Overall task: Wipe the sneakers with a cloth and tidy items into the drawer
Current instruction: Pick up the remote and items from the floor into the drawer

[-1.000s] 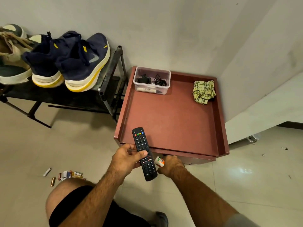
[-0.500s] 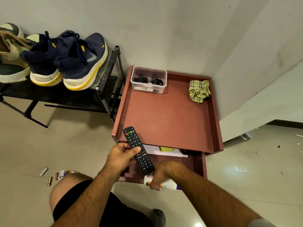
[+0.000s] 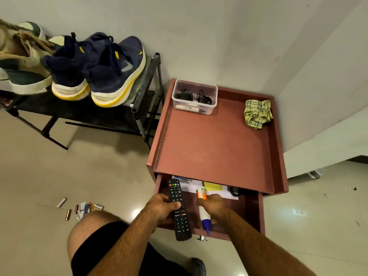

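Drawer (image 3: 253, 212) open under the bench top (image 3: 215, 144); contents half hidden by that top. Left hand (image 3: 162, 209) fingers grip the remote (image 3: 177, 194) over the drawer; right hand (image 3: 214, 205) grips a glue bottle (image 3: 203, 213). Cloth (image 3: 257, 113) crumpled on the bench; navy sneakers (image 3: 99, 70) on the rack (image 3: 145, 90).

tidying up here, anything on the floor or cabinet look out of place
Yes: loose batteries and small packets lie scattered on the floor tiles left of the open drawer. The yellow checked cloth sits crumpled in the cabinet top's back right corner.
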